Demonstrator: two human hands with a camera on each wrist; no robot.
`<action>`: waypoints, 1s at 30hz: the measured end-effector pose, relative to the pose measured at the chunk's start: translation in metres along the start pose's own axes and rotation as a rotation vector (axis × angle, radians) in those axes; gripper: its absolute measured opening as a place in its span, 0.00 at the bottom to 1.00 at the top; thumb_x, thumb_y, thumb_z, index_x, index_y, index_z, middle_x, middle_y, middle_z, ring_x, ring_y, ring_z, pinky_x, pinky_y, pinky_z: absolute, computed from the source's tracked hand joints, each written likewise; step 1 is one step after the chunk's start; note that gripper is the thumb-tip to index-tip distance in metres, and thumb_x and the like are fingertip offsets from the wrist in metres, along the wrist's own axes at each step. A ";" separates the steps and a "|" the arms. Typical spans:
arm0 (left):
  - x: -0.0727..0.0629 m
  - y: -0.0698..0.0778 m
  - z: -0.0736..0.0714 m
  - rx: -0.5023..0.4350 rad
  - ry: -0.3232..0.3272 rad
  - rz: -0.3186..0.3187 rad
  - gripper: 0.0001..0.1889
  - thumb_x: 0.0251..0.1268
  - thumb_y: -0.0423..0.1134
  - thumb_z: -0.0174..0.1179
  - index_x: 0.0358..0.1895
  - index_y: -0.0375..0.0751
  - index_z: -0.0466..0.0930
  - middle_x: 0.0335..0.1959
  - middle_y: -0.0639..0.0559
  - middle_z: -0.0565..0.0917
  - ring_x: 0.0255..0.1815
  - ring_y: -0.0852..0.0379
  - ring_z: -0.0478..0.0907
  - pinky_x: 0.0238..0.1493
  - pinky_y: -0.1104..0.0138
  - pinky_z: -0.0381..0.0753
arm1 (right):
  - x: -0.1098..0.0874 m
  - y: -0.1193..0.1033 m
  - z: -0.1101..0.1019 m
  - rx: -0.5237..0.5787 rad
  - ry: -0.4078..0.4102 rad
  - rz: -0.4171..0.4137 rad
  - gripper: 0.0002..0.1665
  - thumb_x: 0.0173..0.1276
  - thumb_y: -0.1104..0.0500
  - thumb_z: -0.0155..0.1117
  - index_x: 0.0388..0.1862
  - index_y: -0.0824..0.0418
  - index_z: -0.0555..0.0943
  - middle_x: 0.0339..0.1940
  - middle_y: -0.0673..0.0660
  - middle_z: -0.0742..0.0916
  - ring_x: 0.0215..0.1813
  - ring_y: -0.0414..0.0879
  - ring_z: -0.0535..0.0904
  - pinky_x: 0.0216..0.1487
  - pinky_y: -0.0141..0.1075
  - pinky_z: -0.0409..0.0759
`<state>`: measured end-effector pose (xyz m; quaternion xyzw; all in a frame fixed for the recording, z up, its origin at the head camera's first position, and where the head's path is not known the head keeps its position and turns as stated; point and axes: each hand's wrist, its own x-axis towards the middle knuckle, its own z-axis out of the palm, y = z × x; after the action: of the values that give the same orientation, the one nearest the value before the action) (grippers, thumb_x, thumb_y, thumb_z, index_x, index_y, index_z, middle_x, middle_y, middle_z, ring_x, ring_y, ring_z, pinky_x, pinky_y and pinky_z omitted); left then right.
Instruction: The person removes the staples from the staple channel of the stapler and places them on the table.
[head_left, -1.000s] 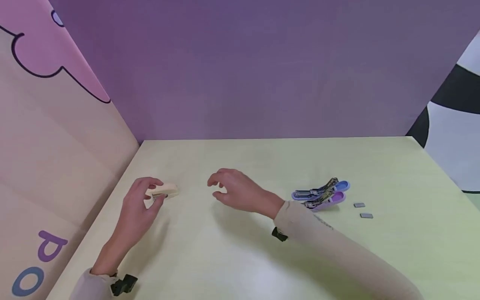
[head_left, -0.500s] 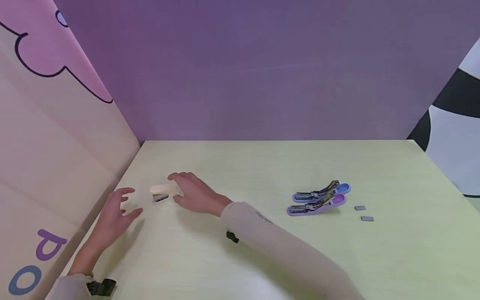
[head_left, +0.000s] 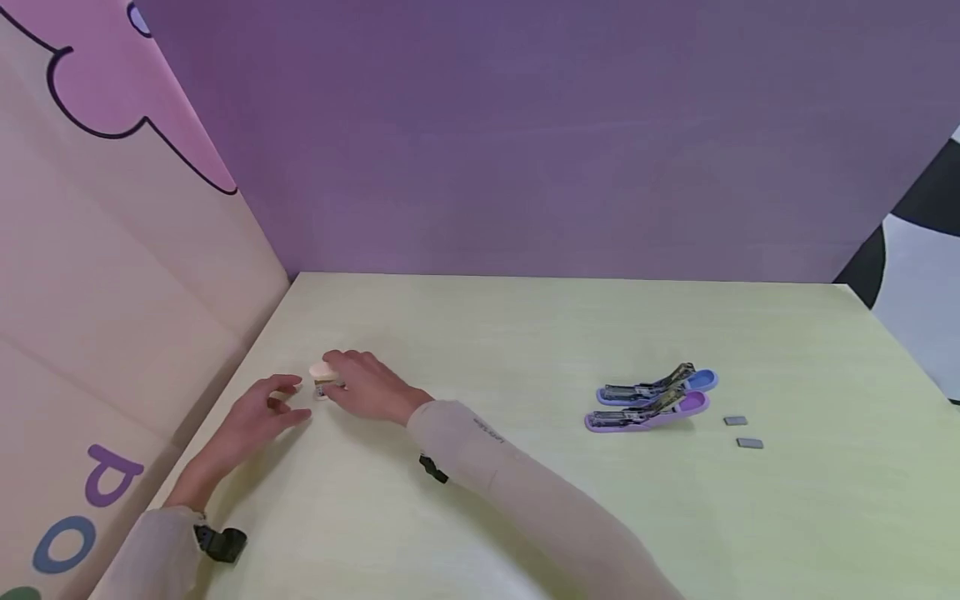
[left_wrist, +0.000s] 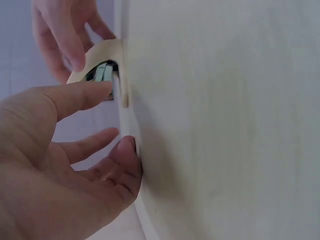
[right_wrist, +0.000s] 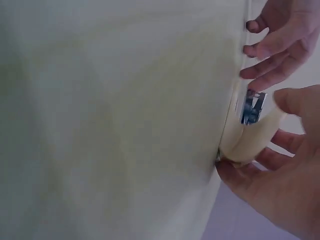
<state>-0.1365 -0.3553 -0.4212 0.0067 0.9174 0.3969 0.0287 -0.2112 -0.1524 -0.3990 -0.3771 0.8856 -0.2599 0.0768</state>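
A small cream stapler (head_left: 322,372) sits on the far left of the table. My right hand (head_left: 369,388) grips its right end, with thumb and fingers on either side, and covers much of it in the head view. The right wrist view shows the cream body (right_wrist: 256,137) between thumb and fingers, its metal part facing the other hand. My left hand (head_left: 258,412) is just left of the stapler, fingers spread and bent slightly, holding nothing. From the left wrist, its thumb (left_wrist: 82,97) overlaps the stapler's metal front.
Toward the right lie a blue stapler (head_left: 701,381) and a purple stapler (head_left: 692,405), both opened with metal parts raised. Beside them are two grey staple strips, one farther (head_left: 736,421) and one nearer (head_left: 750,443). A purple wall (head_left: 555,142) backs the table.
My left hand drew back from the stapler, then came partway in again. My right hand moved left across the table and took hold of the stapler's right end.
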 end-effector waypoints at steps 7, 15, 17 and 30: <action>0.013 0.002 0.008 0.052 0.029 0.088 0.12 0.66 0.33 0.64 0.49 0.32 0.78 0.46 0.39 0.80 0.39 0.50 0.80 0.32 0.66 0.77 | 0.004 0.008 0.001 0.026 0.002 -0.076 0.16 0.74 0.60 0.61 0.58 0.58 0.78 0.46 0.49 0.84 0.39 0.40 0.76 0.40 0.26 0.72; 0.020 0.008 0.010 0.069 0.033 0.142 0.04 0.65 0.30 0.65 0.40 0.36 0.80 0.36 0.45 0.84 0.33 0.53 0.80 0.31 0.66 0.76 | 0.002 0.008 -0.004 0.044 -0.018 -0.081 0.14 0.73 0.60 0.63 0.56 0.56 0.80 0.46 0.48 0.85 0.35 0.41 0.75 0.34 0.26 0.70; 0.020 0.009 0.012 0.080 0.035 0.159 0.04 0.64 0.30 0.65 0.38 0.36 0.80 0.34 0.46 0.84 0.33 0.53 0.80 0.31 0.67 0.76 | 0.001 0.008 -0.003 0.049 -0.022 -0.082 0.13 0.73 0.60 0.63 0.55 0.56 0.81 0.45 0.48 0.85 0.35 0.40 0.75 0.35 0.26 0.71; 0.020 0.013 0.014 0.069 0.051 0.181 0.05 0.63 0.30 0.66 0.36 0.39 0.78 0.35 0.46 0.85 0.32 0.54 0.81 0.29 0.66 0.77 | -0.008 0.009 -0.012 0.054 -0.023 -0.094 0.16 0.73 0.61 0.63 0.58 0.57 0.81 0.49 0.48 0.86 0.39 0.40 0.77 0.40 0.25 0.73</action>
<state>-0.1553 -0.3350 -0.4222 0.0807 0.9266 0.3660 -0.0309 -0.2151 -0.1362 -0.3937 -0.4191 0.8587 -0.2827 0.0848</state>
